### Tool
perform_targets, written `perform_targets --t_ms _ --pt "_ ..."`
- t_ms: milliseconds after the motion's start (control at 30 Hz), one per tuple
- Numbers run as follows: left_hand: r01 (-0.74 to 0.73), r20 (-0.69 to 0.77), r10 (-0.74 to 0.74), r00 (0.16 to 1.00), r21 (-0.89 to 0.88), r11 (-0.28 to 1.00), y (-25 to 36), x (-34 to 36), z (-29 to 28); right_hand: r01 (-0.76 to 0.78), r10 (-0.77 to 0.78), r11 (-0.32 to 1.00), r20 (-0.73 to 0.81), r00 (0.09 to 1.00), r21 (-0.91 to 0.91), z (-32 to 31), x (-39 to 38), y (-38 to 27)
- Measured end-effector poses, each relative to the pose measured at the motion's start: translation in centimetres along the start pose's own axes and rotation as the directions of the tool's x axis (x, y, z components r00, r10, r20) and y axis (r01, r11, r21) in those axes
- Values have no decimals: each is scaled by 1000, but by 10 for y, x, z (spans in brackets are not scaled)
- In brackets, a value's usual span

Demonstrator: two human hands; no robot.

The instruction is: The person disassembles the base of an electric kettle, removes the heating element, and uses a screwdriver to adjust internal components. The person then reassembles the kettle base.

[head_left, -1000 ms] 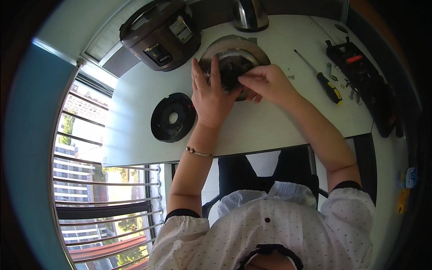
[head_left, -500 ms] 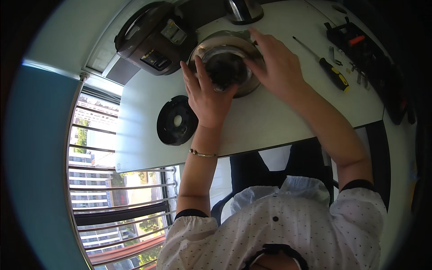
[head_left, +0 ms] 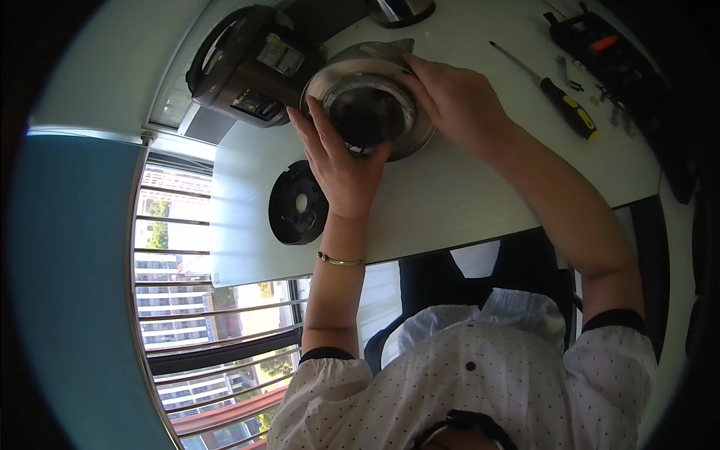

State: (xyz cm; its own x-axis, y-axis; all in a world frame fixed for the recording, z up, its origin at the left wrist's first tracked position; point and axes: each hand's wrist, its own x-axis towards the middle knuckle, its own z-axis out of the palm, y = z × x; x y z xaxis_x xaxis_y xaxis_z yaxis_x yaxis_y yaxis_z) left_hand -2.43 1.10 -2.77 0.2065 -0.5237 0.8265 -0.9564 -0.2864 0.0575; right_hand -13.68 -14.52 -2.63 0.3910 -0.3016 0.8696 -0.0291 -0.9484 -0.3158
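Observation:
A steel kettle body (head_left: 424,135) lies with its round underside facing up, a dark recessed part (head_left: 367,116) in its middle. My left hand (head_left: 337,169) grips its near left side, fingers on the rim and thumb by the dark part. My right hand (head_left: 465,105) holds the upper right of the rim, fingers curled by the spout side. Just below and left, a round black plastic base (head_left: 289,210) with a white centre lies on the white table (head_left: 435,202), partly behind my left wrist.
A brown electric cooker (head_left: 244,71) stands at the back left, another steel kettle (head_left: 397,9) at the back. On the right lie a yellow-and-black screwdriver (head_left: 566,109), small metal bits (head_left: 566,71) and a black tool pouch (head_left: 641,105). A barred window (head_left: 172,255) is at the left.
My right hand has moved up from the kettle's middle to its upper rim, its grip wider. Both hands and the kettle sit further left and higher in view, partly as the camera has shifted.

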Motion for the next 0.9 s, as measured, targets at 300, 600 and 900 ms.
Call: perform_targets --t_ms 300,600,900 --pt "82 -33 -81 996 39 996 13 0 1 -95 83 987 94 992 133 -4 -1 -9" --pt "114 -50 -117 992 -60 992 11 1 0 -80 71 986 69 995 147 -6 -1 -11" --pt "86 20 -86 996 -1 996 11 2 -1 25 -24 990 -10 1000 140 -2 0 -10"
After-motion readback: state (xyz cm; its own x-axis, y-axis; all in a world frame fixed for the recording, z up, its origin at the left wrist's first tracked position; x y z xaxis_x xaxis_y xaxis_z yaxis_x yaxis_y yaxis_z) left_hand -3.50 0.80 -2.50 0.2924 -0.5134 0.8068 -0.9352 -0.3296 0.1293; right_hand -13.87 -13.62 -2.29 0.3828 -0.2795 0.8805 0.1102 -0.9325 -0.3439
